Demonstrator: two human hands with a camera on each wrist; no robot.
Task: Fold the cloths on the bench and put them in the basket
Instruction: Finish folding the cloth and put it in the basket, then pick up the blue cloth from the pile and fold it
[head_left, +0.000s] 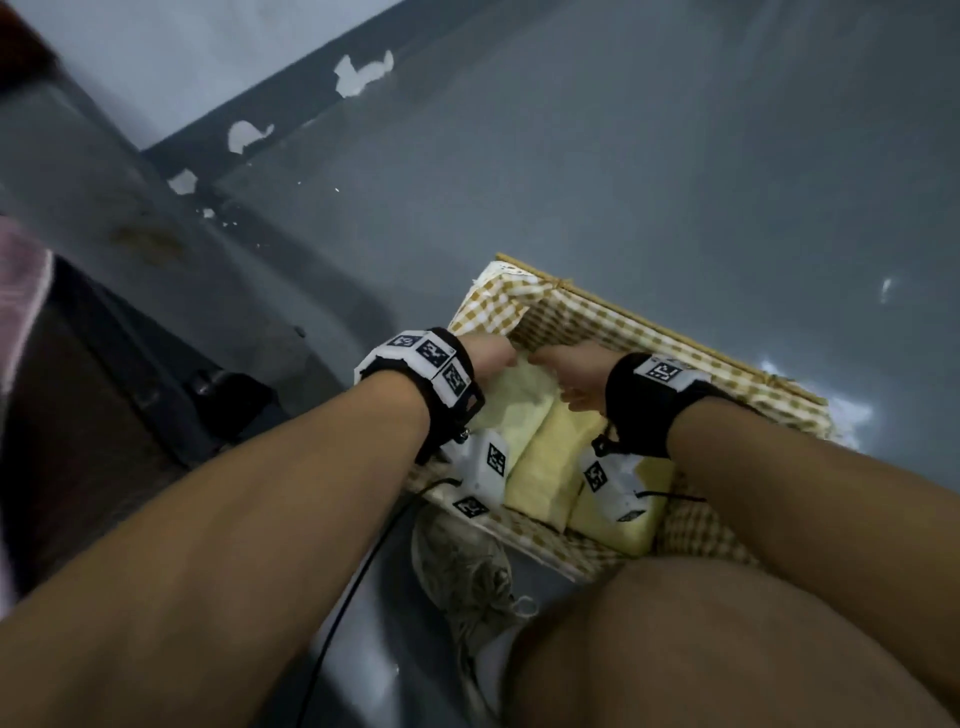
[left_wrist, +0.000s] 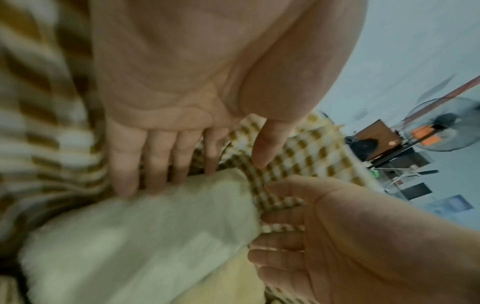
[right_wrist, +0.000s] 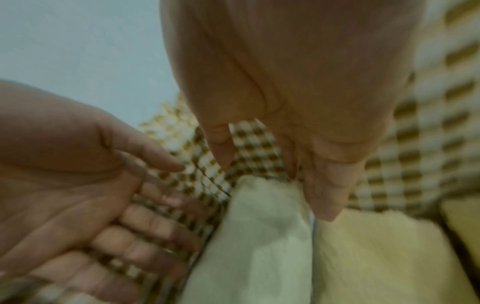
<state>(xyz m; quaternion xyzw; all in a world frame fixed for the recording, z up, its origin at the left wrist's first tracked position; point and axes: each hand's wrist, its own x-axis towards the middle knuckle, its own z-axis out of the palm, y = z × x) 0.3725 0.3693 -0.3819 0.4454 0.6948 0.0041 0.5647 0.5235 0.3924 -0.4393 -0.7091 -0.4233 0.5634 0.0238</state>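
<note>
A wicker basket (head_left: 649, 322) with yellow gingham lining (left_wrist: 298, 156) stands on the grey floor. Inside it lie a pale green-yellow folded cloth (head_left: 511, 415) at the left, a yellow folded cloth (head_left: 545, 467) beside it and another yellow one (head_left: 623, 519) to the right. Both hands are at the basket's far left end. My left hand (head_left: 488, 356) has straight fingers (left_wrist: 155, 164) pushed down between the pale cloth (left_wrist: 145, 236) and the lining. My right hand (head_left: 566, 374) points its straight fingers (right_wrist: 327, 197) down at the seam between the pale cloth (right_wrist: 259, 236) and the yellow one (right_wrist: 376, 257).
A grey sneaker (head_left: 467, 577) and my bare knee (head_left: 727, 649) sit right in front of the basket. A black cable (head_left: 363, 561) hangs from the left wrist. A pink cloth (head_left: 21, 291) shows at the left edge above a dark bench frame (head_left: 156, 389).
</note>
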